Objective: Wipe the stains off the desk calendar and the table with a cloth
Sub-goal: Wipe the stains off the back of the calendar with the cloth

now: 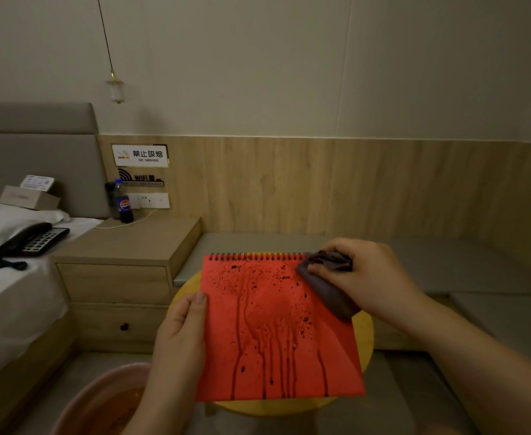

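Observation:
A red spiral-bound desk calendar (276, 334) is held up tilted over a small round yellow table (366, 337). Dark spots and long drip streaks cover its face. My left hand (179, 337) grips its left edge, thumb on the front. My right hand (364, 277) holds a bunched dark cloth (326, 277) and presses it against the calendar's upper right corner, just below the spiral binding. Most of the table top is hidden behind the calendar.
A pink basin (101, 403) sits on the floor at lower left. A wooden nightstand (126, 262) with a cola bottle (123, 202) stands left of the table, beside a bed with a black telephone (25, 243). A grey cushioned bench (446, 265) runs behind.

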The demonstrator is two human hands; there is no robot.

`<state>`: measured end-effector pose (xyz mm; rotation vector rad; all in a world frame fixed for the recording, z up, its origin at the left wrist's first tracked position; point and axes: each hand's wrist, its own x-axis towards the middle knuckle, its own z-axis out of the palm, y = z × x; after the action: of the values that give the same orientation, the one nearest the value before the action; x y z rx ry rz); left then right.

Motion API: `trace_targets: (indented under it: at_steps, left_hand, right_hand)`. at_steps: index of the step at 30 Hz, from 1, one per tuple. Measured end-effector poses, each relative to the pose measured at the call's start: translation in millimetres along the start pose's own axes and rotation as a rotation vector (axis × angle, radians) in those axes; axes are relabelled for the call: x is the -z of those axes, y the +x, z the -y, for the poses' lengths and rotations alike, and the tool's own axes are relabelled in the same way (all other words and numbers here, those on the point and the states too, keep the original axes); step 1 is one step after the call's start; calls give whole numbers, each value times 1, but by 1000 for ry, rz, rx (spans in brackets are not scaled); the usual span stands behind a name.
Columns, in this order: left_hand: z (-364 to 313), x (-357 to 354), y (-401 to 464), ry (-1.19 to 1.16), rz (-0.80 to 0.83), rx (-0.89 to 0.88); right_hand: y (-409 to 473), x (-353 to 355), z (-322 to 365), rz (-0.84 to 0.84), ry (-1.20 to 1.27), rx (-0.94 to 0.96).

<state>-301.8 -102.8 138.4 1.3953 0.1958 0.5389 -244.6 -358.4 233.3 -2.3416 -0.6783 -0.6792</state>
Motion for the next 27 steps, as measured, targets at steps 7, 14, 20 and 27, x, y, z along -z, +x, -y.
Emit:
trace_targets:
  at_steps: [7,14,20,27]
  left_hand:
    - [-4,-5,1,49,-20,-34]
    - [-3,-6,0,64,-39,-41]
    - [0,-5,0,77,-26,-45]
    - [3,-6,-2,63,-17,-44]
  right_hand:
    - [-22,-5,3,44,-10,71]
    - [-50,-8,7,124,25,102]
    - [-71,-10,10,191,36,141]
    - [-80,-13,5,190,59,129]
